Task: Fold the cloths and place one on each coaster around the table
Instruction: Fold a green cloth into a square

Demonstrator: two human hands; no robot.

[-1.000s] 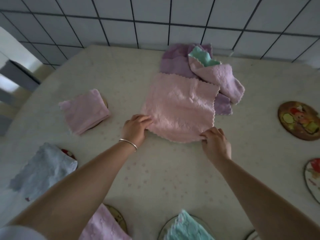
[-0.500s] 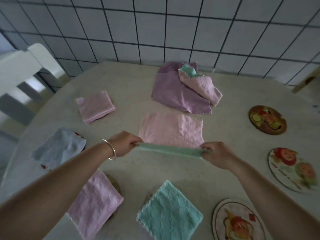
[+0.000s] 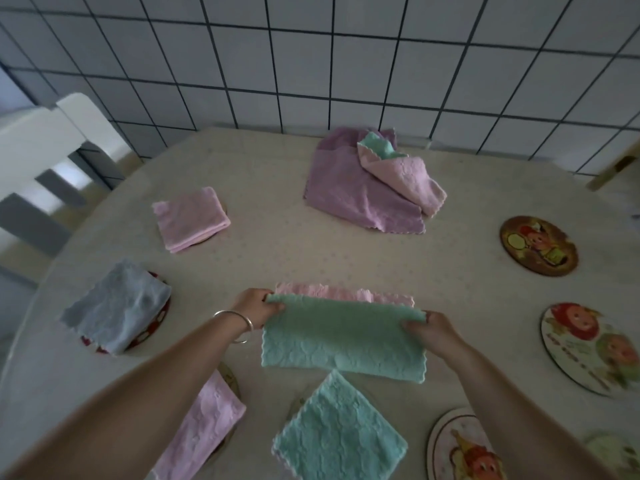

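Note:
A two-sided cloth [image 3: 341, 336], green on one face and pink on the other, lies folded in half at the table's middle front, green face up with a pink edge showing behind. My left hand [image 3: 254, 308] pinches its far left corner and my right hand [image 3: 431, 329] pinches its far right corner. Folded cloths cover coasters: pink [image 3: 190, 218] at the far left, blue [image 3: 116, 306] at the left, pink [image 3: 201, 424] at the near left, green [image 3: 339, 439] at the front. A pile of unfolded cloths [image 3: 367, 188] sits at the back.
Bare picture coasters lie on the right: a dark one [image 3: 538, 245], a pale one [image 3: 588, 346] and another [image 3: 457, 448] at the front edge. A white chair [image 3: 41, 147] stands beyond the table's left side. The tiled wall runs behind the table.
Both hands lifted the near edge of the flat pink cloth and carried it away from me, folding it in half so the green face shows. The camera tilted up and back.

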